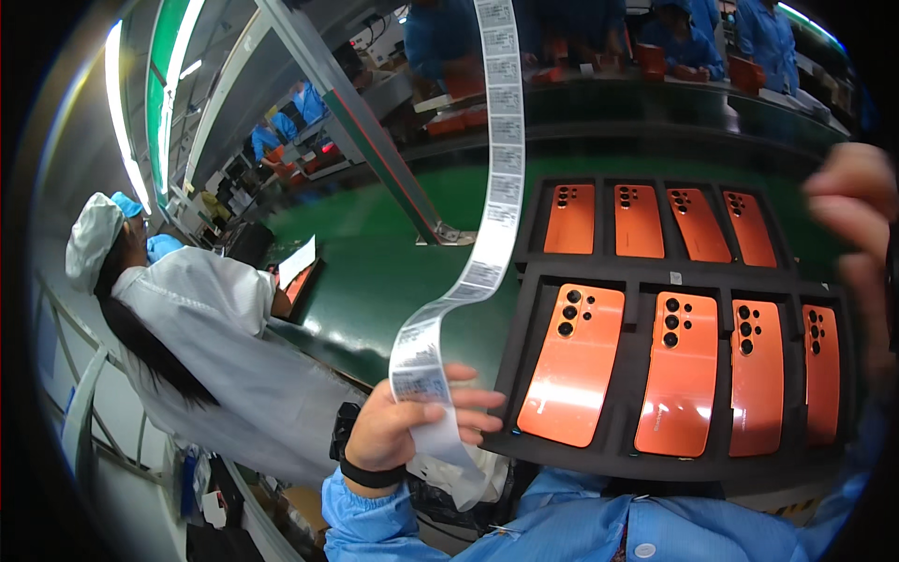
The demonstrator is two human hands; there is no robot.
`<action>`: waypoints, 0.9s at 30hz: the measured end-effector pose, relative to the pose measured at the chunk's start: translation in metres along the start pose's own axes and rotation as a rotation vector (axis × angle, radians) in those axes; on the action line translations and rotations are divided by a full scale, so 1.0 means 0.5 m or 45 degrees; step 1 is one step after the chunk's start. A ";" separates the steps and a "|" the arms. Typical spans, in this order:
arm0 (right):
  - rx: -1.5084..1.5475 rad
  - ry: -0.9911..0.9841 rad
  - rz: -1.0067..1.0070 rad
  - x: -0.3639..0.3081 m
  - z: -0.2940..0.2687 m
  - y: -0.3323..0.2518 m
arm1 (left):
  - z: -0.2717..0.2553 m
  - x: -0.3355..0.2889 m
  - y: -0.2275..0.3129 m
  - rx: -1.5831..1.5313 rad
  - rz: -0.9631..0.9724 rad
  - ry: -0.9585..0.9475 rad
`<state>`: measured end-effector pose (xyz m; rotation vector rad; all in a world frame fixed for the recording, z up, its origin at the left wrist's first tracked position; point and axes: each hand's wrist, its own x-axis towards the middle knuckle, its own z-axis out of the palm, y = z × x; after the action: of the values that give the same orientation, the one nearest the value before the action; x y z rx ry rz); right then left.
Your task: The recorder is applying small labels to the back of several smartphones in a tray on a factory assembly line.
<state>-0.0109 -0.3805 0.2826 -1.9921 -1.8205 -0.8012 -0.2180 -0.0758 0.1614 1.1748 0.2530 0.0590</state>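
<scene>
A long white strip of printed labels (504, 178) hangs down from the top of the view and curls near its lower end. My left hand (389, 426) holds this strip, the thumb in front of it and the fingers behind. Its loose tail drops below my palm. At the far right edge is my right hand (857, 201), raised and smeared by motion; I cannot make out anything in its fingers. Between my hands lie several orange smartphones (571, 375), backs up with cameras at the top, in a black foam tray (646, 273).
The trays rest on a green workbench (375, 262) with a metal post (375, 150) rising from it. To my left a person in a white coat (215, 328) works at the bench with a sheet of paper (298, 262). People in blue (684, 47) sit across.
</scene>
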 end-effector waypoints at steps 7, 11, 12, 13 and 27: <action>0.871 0.182 -0.109 0.114 0.320 -0.134 | 0.025 0.034 -0.010 0.121 -0.133 -0.303; 0.934 0.205 -0.068 0.121 0.379 -0.140 | 0.006 0.040 -0.041 0.049 -0.083 -0.180; 0.941 0.194 -0.022 0.117 0.390 -0.135 | 0.005 0.047 -0.047 0.072 -0.049 -0.218; 0.969 0.165 0.009 0.112 0.394 -0.133 | -0.006 0.055 -0.060 0.097 0.032 -0.266; 0.680 0.281 -0.290 0.103 0.447 -0.108 | -0.019 0.112 -0.054 -0.158 -0.272 -0.033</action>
<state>-0.0212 -0.2015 0.1300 -1.3308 -1.8981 -0.4956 -0.1682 -0.0679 0.1242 1.0190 0.3457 -0.1262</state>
